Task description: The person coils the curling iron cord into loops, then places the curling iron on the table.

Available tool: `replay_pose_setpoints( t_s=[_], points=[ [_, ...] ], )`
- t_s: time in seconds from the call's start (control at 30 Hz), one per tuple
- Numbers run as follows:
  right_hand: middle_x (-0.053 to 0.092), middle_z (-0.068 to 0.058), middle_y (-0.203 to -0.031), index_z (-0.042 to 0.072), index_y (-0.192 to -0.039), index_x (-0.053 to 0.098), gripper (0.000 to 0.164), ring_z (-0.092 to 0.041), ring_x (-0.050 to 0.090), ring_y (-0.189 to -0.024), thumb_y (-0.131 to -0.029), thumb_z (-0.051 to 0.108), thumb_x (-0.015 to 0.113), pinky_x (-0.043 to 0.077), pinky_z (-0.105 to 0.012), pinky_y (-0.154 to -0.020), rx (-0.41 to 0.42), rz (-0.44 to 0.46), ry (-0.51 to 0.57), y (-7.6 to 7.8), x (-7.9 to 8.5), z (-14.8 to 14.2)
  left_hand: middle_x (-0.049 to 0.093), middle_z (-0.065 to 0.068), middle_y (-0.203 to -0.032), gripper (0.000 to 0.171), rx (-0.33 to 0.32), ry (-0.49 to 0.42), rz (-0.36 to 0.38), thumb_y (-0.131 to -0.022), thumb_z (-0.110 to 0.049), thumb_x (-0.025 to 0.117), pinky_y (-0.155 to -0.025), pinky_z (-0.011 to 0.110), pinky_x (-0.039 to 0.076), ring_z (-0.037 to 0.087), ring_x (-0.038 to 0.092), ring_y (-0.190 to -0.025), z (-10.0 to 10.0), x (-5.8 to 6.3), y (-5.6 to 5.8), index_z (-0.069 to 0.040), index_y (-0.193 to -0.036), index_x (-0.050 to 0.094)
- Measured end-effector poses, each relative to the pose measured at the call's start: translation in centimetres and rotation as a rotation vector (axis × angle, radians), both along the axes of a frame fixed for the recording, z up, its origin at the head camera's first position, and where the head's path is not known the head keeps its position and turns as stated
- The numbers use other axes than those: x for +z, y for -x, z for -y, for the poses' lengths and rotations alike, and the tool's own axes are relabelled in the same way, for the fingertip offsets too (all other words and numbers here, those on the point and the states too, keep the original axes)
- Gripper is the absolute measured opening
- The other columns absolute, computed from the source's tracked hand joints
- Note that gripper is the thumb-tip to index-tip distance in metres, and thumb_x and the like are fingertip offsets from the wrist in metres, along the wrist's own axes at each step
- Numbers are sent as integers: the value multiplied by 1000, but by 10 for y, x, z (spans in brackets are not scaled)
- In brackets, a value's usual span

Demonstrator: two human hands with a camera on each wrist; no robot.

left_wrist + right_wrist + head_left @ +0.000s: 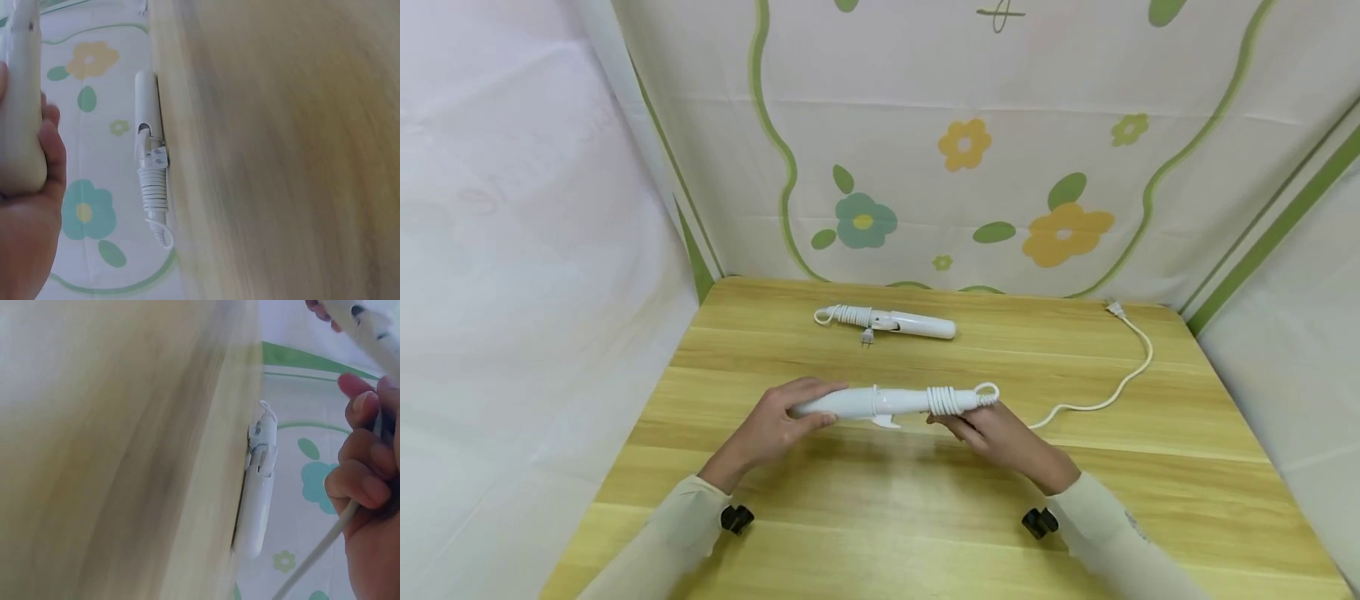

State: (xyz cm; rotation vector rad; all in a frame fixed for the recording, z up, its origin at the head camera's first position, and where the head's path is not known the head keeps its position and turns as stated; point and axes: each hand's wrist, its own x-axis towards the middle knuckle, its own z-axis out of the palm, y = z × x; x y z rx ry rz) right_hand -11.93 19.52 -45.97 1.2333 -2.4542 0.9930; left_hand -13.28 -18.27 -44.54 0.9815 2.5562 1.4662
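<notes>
A white curling iron [898,402] is held level above the wooden table, several turns of its cord [943,401] wound around the handle end. My left hand [782,421] grips its rounded barrel end, thumb in front and fingers behind. At the handle end, my right hand [1000,432] curls its fingers around the loose length of cord [322,544], below the wound turns. From there the cord trails right across the table to its plug [1115,309]. In the left wrist view, the barrel [22,125] lies against my palm.
A second white curling iron [921,324] lies farther back on the table [880,533], its cord wrapped and its plug [867,337] hanging forward. Flower-printed cloth [910,150] rises behind the table, with pale cloth at both sides.
</notes>
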Motion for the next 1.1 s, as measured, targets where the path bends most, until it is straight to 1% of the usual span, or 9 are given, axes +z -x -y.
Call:
replay_pose_setpoints(
  t_s=[0.03,0.1,0.2,0.37,0.5,0.67,0.83,0.97,1.1],
  points=[
    [70,3,-82,7,-108,79,13,4,49,-71,-103,-1,70,48,-19,-65,-10,-7,1,-1,0,1,74,4,-141,44,28,5,-15,-102,-18,79,-92,37,59,22,71,-117,-1,0,0,-20,-146,72],
    [68,5,-80,8,-110,80,17,6,46,-71,-102,-3,70,47,-18,-65,-34,-17,6,-2,0,3,75,5,-139,45,64,10,-53,-101,-18,80,-92,39,60,24,72,-117,-5,0,-1,-19,-145,72],
    [54,11,-71,9,-107,80,18,8,41,-67,-103,-4,68,45,-17,-63,-75,-5,11,-5,-1,5,76,5,-137,46,100,18,-120,-99,-17,82,-93,41,61,24,73,-119,-11,-1,-2,-18,-143,73],
    [52,14,-71,8,-107,78,17,7,42,-66,-106,-1,64,48,-21,-65,-143,27,9,-9,-2,8,77,7,-135,48,146,42,-238,-96,-14,85,-94,49,63,28,73,-120,-20,0,-3,-16,-143,73],
    [44,15,-70,14,-102,74,13,6,37,-64,-105,3,68,42,-17,-61,-172,-6,4,-11,-1,9,76,11,-135,51,209,69,-328,-94,-13,86,-93,53,63,31,72,-121,-22,-1,-3,-15,-143,73],
    [49,14,-72,14,-104,75,9,6,34,-64,-105,7,70,33,-12,-55,-184,-91,-12,-13,1,6,76,12,-133,53,289,88,-351,-92,-11,88,-90,54,63,31,72,-118,-19,-5,-1,-14,-143,73],
    [60,10,-80,12,-104,75,10,4,40,-64,-109,13,67,34,-12,-55,-164,-208,-40,-12,7,3,76,14,-132,52,248,149,-375,-92,-12,88,-90,51,64,32,72,-118,-16,-8,-2,-11,-142,73],
    [64,7,-82,10,-103,74,7,2,41,-64,-107,11,69,35,-11,-54,-114,-305,-53,-8,12,0,77,11,-130,50,156,223,-429,-95,-16,86,-89,45,65,28,73,-116,-16,-6,-5,-13,-142,73],
    [67,5,-86,9,-103,75,20,1,46,-64,-113,19,62,40,-12,-55,-75,-359,-60,-4,15,-3,77,9,-131,49,45,279,-472,-96,-19,85,-91,42,65,25,73,-116,-17,-3,-7,-15,-144,72]
  ],
)
